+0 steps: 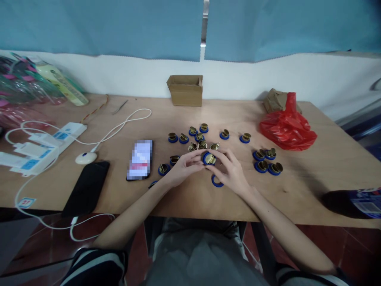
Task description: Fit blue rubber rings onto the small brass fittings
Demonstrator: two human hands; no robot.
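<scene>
My left hand [183, 167] and my right hand [230, 169] meet over the middle of the wooden table [190, 198], both pinching one small blue ring with a brass insert [209, 158]. An empty blue ring [216, 183] lies under my right hand. Several more blue-and-brass pieces [196, 135] are scattered just beyond my fingers, and a cluster of them [267, 161] sits to the right.
A lit phone [140, 159] and a dark phone [87, 186] lie to the left, beside a white mouse [85, 157], cables and power strips [44, 145]. A cardboard box [185, 89] stands at the back wall. A red plastic bag [286, 127] rests at the right.
</scene>
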